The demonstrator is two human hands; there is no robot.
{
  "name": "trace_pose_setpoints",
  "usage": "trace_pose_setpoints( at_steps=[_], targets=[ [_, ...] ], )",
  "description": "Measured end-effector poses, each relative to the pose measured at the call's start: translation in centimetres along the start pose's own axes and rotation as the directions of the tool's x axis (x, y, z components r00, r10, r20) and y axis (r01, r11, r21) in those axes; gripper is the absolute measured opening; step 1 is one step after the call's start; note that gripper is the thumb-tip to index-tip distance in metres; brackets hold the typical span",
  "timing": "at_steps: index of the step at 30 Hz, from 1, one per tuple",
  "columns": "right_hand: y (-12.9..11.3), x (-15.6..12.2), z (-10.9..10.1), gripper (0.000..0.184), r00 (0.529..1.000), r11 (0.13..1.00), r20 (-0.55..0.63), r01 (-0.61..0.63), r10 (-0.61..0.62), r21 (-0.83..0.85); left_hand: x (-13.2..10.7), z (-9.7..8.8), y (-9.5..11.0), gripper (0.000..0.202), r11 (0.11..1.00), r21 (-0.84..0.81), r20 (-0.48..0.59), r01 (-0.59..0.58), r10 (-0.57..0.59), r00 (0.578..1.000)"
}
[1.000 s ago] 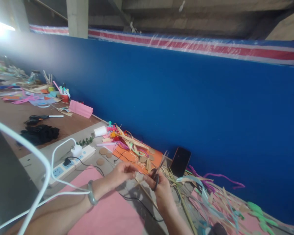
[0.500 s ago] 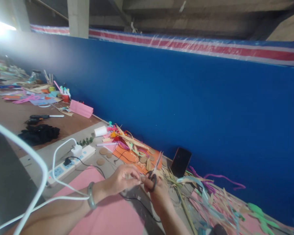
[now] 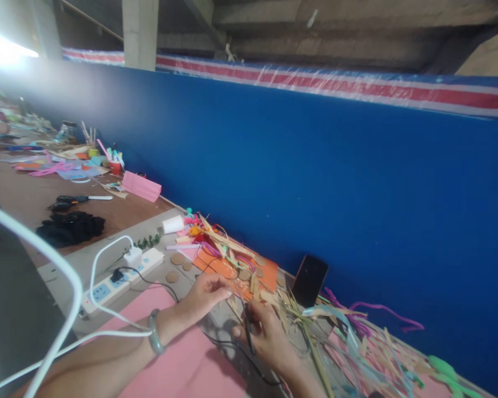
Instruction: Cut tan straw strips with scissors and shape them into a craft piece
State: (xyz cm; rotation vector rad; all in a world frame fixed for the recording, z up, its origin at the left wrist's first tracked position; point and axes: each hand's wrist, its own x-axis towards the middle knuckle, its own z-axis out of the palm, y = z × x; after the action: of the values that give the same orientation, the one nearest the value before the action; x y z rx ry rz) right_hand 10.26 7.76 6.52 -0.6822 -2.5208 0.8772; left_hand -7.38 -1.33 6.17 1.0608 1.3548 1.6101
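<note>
My left hand [image 3: 205, 298], with a greenish bangle [image 3: 156, 331] on its wrist, is closed in a pinch above the table. Whatever lies between its fingertips is too small to make out. My right hand [image 3: 269, 334] is wrapped round black-handled scissors [image 3: 248, 327], which point away from me towards the left fingertips. The blades are hard to see against the scraps behind. Under my left forearm is a large pink sheet [image 3: 182, 367]. An orange sheet [image 3: 269, 275] strewn with pale dry strips [image 3: 274, 301] and brown discs lies just beyond both hands.
A white power strip [image 3: 122, 282] with plugs stands left, and a white cable [image 3: 66, 276] loops across the near left. Against the blue partition [image 3: 315, 182] leans a dark phone [image 3: 310, 280]. Coloured ribbons and dry strips [image 3: 369, 354] cover the right side. Scissors [image 3: 72, 200] lie farther left.
My hands have moved slightly apart. The scissors in my right hand have turned from pointing up with their blades visible to lying lower, pointing forward. The view has shifted slightly.
</note>
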Motion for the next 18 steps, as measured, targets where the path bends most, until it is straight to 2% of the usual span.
trace_pose_setpoints(
  at_steps=[8,18],
  targets=[
    [0.3,-0.2,0.6,0.033,0.998,0.998,0.032,-0.057,0.057,0.025,0.1,-0.1,-0.3,0.009,0.998,0.039,0.023,-0.054,0.053,0.998],
    [1.0,-0.1,0.7,0.043,0.981,0.940,0.156,-0.158,0.115,0.304,-0.1,0.1,0.6,0.007,0.996,0.065,0.048,-0.054,0.051,0.998]
  ],
)
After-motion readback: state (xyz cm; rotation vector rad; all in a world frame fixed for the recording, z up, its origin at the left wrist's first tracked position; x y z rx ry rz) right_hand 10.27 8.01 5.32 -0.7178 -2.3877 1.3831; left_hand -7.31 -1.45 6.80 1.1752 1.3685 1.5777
